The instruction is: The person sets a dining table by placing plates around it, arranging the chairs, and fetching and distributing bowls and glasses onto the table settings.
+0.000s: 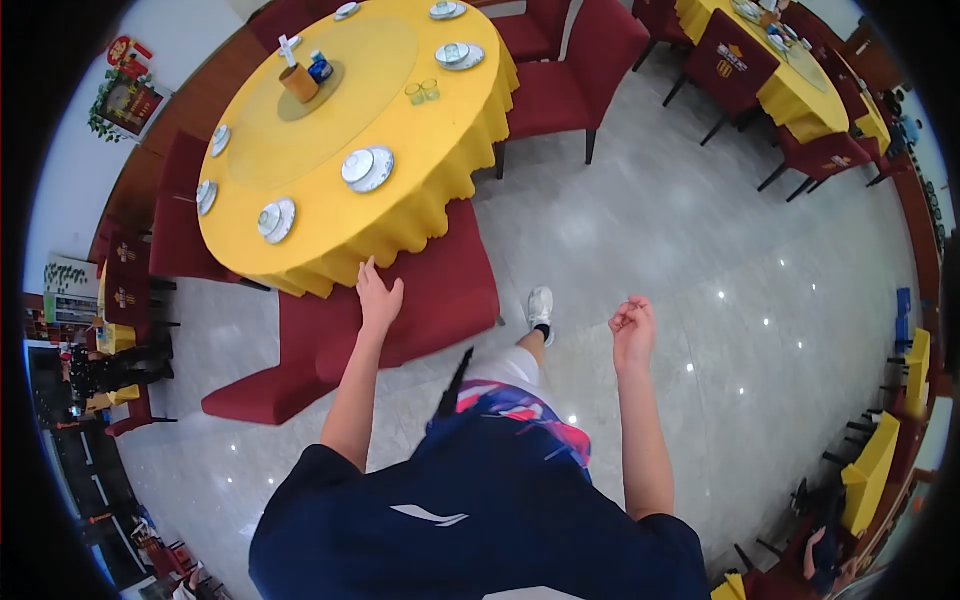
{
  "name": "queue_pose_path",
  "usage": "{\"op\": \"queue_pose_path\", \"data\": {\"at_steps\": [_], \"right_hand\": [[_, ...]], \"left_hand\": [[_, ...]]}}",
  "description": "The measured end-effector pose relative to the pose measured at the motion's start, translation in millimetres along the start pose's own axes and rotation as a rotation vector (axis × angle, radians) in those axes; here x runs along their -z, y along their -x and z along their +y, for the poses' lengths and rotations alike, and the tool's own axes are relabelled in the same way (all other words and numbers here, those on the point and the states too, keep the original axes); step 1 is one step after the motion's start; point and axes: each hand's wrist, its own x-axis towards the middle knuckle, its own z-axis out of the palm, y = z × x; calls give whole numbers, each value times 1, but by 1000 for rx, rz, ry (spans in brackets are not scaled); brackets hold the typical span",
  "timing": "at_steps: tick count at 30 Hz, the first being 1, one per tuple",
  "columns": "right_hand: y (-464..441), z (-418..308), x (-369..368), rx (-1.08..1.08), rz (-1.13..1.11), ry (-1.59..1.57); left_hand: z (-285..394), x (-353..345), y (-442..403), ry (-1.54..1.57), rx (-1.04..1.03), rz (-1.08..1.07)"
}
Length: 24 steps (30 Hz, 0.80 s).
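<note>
My left hand (379, 297) is open, its fingers apart and nothing in it. It appears above the seat of a dark red chair (440, 290), close to the hem of the yellow tablecloth (440, 130); whether it touches either I cannot tell. Out to the right, over the grey tiled floor, my right hand (633, 335) hangs in the air with its fingers curled in and no object showing. On the round table are stacked white dishes (367, 169), two small glasses (422, 92) and a brown holder (298, 84) with white paper in it.
Another red chair (580, 85) stands at the table's right side. Farther right is a second yellow-covered table (800, 95) with red chairs around it. Other people, one in dark clothes (110, 370), are at the left and lower right edges. Grey tiles (720, 330) stretch ahead and right.
</note>
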Motion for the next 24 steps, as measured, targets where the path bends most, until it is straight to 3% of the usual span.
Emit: {"op": "queue_pose_path", "data": {"at_steps": [5,7,10,12,13,17,19,21,23,24], "right_hand": [[-97,-10,-35,-54,41,157],[-110,-17,-33,-107,70,246],[-153,-28,-42,-147,-112,575],[-193,-41,-59,-149,-190,666],[-211,-44,-68,-144,-252,742],[-307,-36,-120,-195,-410,878],[-371,-6,-136,-17,-675,1118],[-408,-9,-207,100,-873,1368],[-450,25,-244,452,-1121,1516],[-469,45,-263,457,-1137,1496]], "left_hand": [[32,-101,-172,176,-41,80],[40,-148,-219,217,87,89],[56,-202,-262,199,350,-104],[77,-228,-266,210,294,-86],[77,-244,-268,287,273,-174],[108,-244,-256,224,172,-289],[99,-235,-262,186,208,-281],[103,-225,-272,149,258,-269],[106,-205,-287,216,650,-130],[101,-199,-303,170,673,-162]]}}
